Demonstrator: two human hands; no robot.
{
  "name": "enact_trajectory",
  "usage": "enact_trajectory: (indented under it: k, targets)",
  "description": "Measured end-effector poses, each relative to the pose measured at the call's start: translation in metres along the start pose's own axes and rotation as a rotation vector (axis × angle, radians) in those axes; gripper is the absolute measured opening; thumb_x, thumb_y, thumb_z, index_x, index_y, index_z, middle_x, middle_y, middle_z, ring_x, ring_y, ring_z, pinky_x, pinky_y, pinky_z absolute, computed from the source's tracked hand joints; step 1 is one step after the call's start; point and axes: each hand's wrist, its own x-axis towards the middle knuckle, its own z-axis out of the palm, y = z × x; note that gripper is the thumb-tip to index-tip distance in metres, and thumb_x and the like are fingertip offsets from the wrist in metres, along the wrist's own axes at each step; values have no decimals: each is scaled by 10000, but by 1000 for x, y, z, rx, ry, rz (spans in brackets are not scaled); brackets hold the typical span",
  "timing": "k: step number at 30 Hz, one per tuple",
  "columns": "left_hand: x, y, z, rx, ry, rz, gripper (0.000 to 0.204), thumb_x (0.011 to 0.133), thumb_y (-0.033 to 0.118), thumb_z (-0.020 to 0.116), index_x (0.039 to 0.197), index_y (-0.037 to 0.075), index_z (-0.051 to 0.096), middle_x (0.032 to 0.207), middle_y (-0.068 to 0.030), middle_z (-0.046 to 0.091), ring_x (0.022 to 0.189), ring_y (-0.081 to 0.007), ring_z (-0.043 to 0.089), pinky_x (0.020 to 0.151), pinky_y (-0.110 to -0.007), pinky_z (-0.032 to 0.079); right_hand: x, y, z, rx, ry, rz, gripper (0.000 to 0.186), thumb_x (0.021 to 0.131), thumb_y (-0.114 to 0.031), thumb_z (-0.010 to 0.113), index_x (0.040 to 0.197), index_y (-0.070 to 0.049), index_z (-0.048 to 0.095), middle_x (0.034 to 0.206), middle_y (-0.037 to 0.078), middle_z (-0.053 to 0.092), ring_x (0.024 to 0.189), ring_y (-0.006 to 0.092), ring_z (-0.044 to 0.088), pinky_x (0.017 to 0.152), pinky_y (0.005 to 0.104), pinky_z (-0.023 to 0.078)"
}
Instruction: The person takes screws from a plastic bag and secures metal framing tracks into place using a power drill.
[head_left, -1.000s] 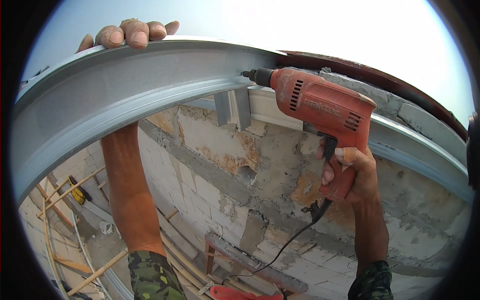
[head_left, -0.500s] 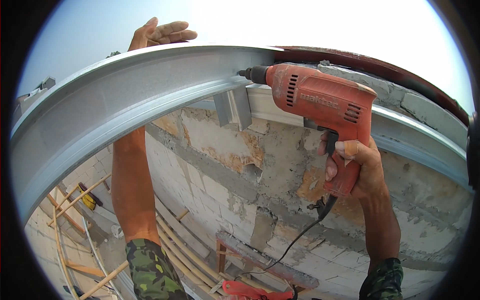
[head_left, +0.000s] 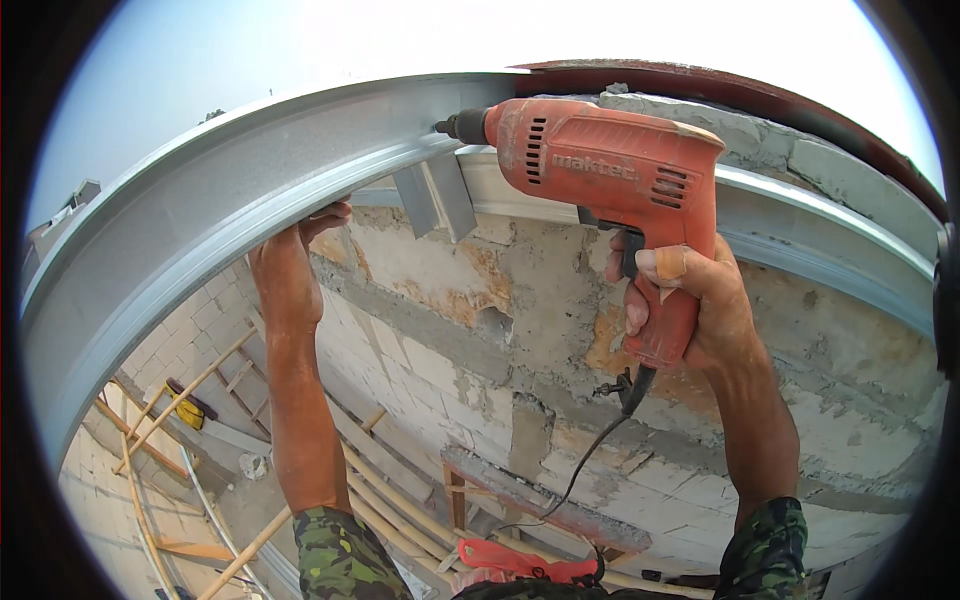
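My right hand (head_left: 690,290) grips a red corded power drill (head_left: 610,165), the index finger at its black trigger. A tan bandage wraps the thumb. The drill lies level, its dark chuck (head_left: 468,127) and driver tip pointing left against the web of a silvery metal beam (head_left: 230,190) near the beam's far end. My left hand (head_left: 295,240) is up at the beam's lower lip, its fingers curled against the underside; the beam hides part of that hand. Right of it, a short metal bracket (head_left: 437,197) hangs under the beam.
A rough block wall (head_left: 560,290) stands ahead, with another metal beam (head_left: 820,240) along it and a dark red metal edge (head_left: 740,85) on top. Wooden poles (head_left: 190,400) and a red plastic bag (head_left: 525,562) lie lower down. The drill's black cord (head_left: 590,455) hangs down.
My left hand has come down from above the beam's top edge to its lower lip, its spread fingers now curled. The drill remains against the beam as the view shifts slightly.
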Motion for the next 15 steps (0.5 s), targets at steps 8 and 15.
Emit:
enact_trajectory:
  k: [8,15]
  targets:
    - [-29,111,72,581,-383,560,170,826,145,662,859,-21,679,736,-136,655,672,-205,651,652,-328,529,-2,-3,-5,-40,2,-1,393,746,-194,658,1001,88,558,809,141,596,543,138,595,407,309,510]
    - [97,126,109,1366,-638,261,524,810,470,640,1024,-7,677,884,-224,666,869,-303,660,768,-446,511,-1,-9,8,-64,-55,-11,355,749,-194,648,969,74,571,773,122,591,527,126,576,422,294,494]
